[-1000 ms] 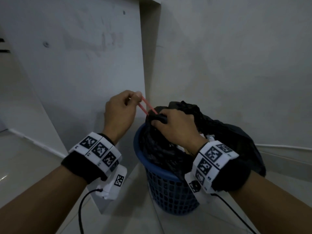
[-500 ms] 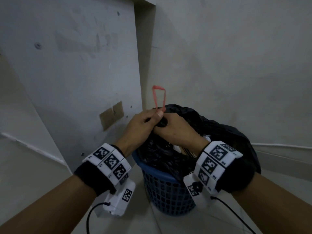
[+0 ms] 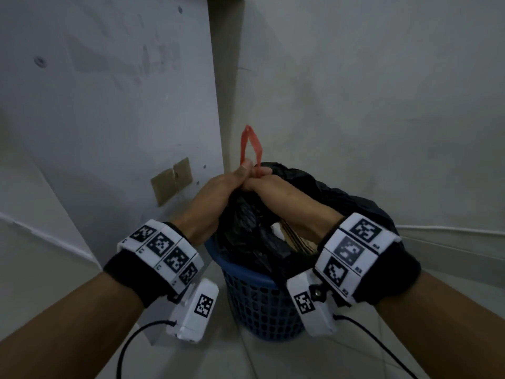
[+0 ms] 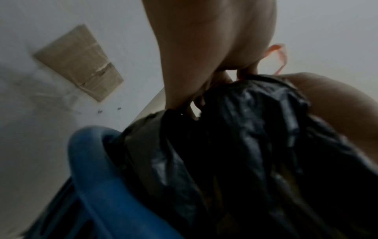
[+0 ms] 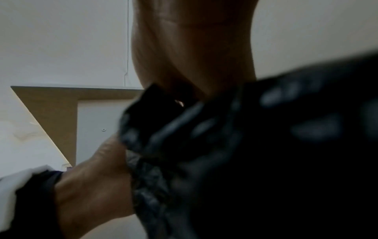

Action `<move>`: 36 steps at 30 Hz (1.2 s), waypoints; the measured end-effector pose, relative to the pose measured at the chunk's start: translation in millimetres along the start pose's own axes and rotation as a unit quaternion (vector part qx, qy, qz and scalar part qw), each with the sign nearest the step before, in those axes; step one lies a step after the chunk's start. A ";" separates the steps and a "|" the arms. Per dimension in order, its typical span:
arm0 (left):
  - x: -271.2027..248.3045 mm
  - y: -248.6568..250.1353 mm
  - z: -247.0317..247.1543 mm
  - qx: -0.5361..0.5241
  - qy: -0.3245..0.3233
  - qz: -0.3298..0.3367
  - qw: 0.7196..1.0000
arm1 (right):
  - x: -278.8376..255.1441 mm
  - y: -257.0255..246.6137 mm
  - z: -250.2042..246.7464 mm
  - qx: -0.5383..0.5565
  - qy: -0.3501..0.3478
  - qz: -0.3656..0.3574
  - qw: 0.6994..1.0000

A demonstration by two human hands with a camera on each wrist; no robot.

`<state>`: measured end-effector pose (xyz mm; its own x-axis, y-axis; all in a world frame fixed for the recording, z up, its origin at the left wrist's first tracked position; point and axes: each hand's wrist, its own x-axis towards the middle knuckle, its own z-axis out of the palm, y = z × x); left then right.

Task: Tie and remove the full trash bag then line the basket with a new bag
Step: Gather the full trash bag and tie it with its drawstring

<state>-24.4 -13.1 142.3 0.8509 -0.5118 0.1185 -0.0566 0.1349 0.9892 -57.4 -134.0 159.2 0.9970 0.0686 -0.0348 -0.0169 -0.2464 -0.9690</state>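
- Our left hand and right hand meet knuckle to knuckle, both clamped on the gathered neck of the black trash bag.
- Red drawstring loop sticks up from between our thumbs; we can't tell which hand pinches it.
- Bag sits in the blue basket, part of it draped over the far rim.
- Basket stands on a pale tiled floor in a wall corner.
- Brown patch on the white panel at left.
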 end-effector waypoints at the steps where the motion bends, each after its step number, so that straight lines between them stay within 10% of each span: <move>1: -1.0 0.4 -1.1 -0.002 -0.013 -0.001 1.000 | -0.3 0.8 -0.5 -0.015 -0.004 -0.002 1.000; 12: 6.4 8.5 -8.5 -0.057 0.013 -0.007 0.998 | -4.6 15.9 -15.5 -0.203 0.001 -0.069 0.977; 16: 12.6 18.6 -33.1 -0.168 0.182 -0.031 0.968 | -5.9 38.3 -33.9 -0.366 0.019 -0.049 0.929; 30: 3.8 0.5 -0.8 -0.039 0.112 -0.218 0.969 | -8.6 39.8 -33.1 -0.229 0.109 -0.073 0.965; 36: 8.0 -2.8 11.0 0.020 0.190 -0.106 0.976 | -7.1 41.8 -31.6 -0.158 0.166 -0.076 0.970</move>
<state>-23.2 -26.9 141.4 0.9774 -0.1728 -0.1221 0.1281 0.0237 0.9915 -62.8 -175.4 126.8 0.9563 -0.1753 0.2339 0.1035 -0.5452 -0.8319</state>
